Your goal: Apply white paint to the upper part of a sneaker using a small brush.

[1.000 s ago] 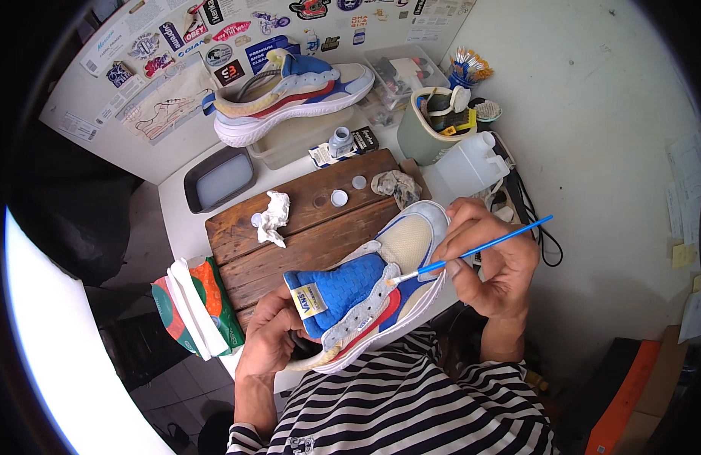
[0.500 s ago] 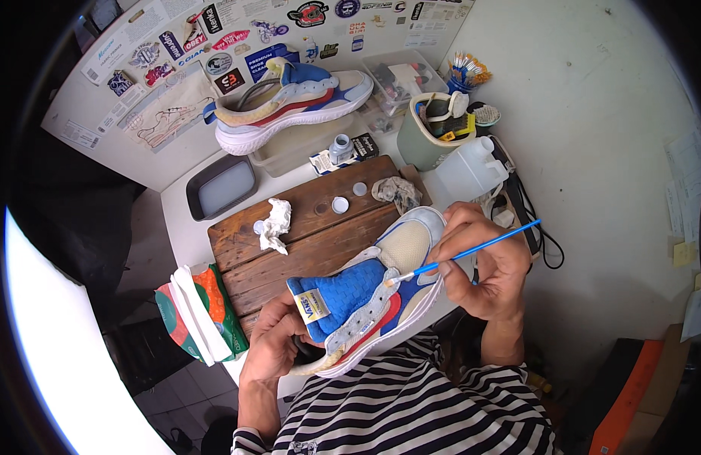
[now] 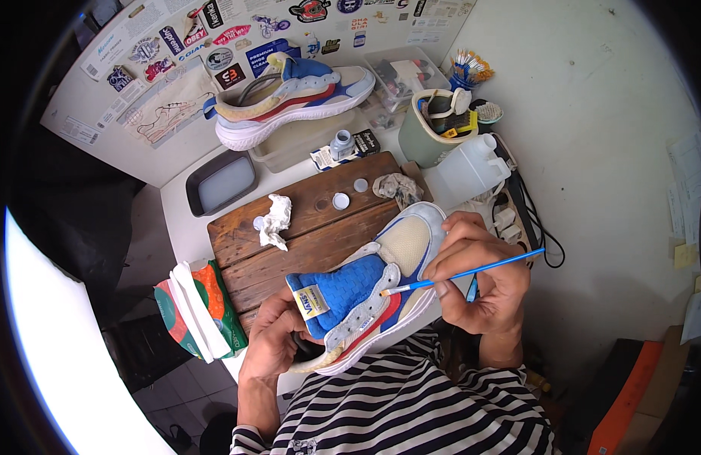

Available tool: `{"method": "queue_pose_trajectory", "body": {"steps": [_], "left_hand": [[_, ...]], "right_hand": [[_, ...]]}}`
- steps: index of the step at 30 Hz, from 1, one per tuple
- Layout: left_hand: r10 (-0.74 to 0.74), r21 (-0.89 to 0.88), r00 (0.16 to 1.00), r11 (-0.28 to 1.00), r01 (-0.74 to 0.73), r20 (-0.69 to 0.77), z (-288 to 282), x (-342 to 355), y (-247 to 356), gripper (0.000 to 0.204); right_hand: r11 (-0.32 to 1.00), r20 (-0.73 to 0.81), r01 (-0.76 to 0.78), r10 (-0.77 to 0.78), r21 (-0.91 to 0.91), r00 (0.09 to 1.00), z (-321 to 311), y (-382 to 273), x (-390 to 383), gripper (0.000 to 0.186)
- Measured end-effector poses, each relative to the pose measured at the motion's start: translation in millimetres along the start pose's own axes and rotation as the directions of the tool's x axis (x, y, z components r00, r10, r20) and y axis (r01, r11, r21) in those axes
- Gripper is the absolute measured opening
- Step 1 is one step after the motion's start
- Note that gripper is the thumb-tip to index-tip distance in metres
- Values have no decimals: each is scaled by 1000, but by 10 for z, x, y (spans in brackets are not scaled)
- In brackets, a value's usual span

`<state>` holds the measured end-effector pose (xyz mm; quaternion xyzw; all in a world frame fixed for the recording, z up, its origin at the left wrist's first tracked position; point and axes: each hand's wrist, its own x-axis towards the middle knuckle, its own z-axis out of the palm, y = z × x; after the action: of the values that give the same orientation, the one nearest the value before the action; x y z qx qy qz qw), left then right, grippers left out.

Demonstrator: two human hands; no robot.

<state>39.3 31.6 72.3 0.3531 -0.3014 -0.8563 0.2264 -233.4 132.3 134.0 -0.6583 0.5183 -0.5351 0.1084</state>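
My left hand (image 3: pixel 275 337) grips a sneaker (image 3: pixel 405 250) by its heel end, below the blue woven tongue (image 3: pixel 343 286). The shoe is held slanting over the front of the board, toe to the upper right, showing cream mesh, grey overlays, red and blue trim and a white sole. My right hand (image 3: pixel 483 284) is closed on a thin blue paintbrush (image 3: pixel 502 260); its bristle tip touches the grey eyelet strip (image 3: pixel 371 307). Behind lie a crumpled white tissue (image 3: pixel 276 220), small round lids (image 3: pixel 340 201) and a stained cloth (image 3: pixel 396 186) on the wooden board (image 3: pixel 252 269).
A second sneaker (image 3: pixel 290 114) rests on a clear tub (image 3: pixel 278 152). A paint jar (image 3: pixel 341 145), dark tray (image 3: pixel 220 184), green bin (image 3: pixel 420 144), brush cup (image 3: pixel 464 80), translucent jug (image 3: pixel 462 173), black cables (image 3: pixel 546 243) and tissue pack (image 3: pixel 221 303) surround the board.
The brush has tilted flatter: its handle end is lower, and its tip has moved slightly down and left along the eyelet strip. My right hand has shifted slightly down.
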Motion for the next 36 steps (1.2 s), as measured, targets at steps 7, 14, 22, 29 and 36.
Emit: {"method": "queue_pose_trajectory", "body": {"steps": [7,14,22,29,36], "left_hand": [[-2,37,999,999,4,-50,41,5,7,44],[-7,16,1000,1000,7,-21,-18,30,2,43],[17,-10,997,1000,-18,-73,-115,-26,28,44],[44,-11,989,999,-46,-138,-316,-127,42,46],[2,48,995,999,2,-100,-355,-110,35,46]], "right_hand": [[1000,-11,-12,12,15,1000,29,-13,-21,11],[1000,-33,-26,26,-9,999,12,64,-28,13],[998,-96,-45,50,51,994,-52,382,74,11],[931,-99,-343,356,123,929,426,1279,187,12],[924,-17,-381,381,-29,925,747,1632,171,8]]}}
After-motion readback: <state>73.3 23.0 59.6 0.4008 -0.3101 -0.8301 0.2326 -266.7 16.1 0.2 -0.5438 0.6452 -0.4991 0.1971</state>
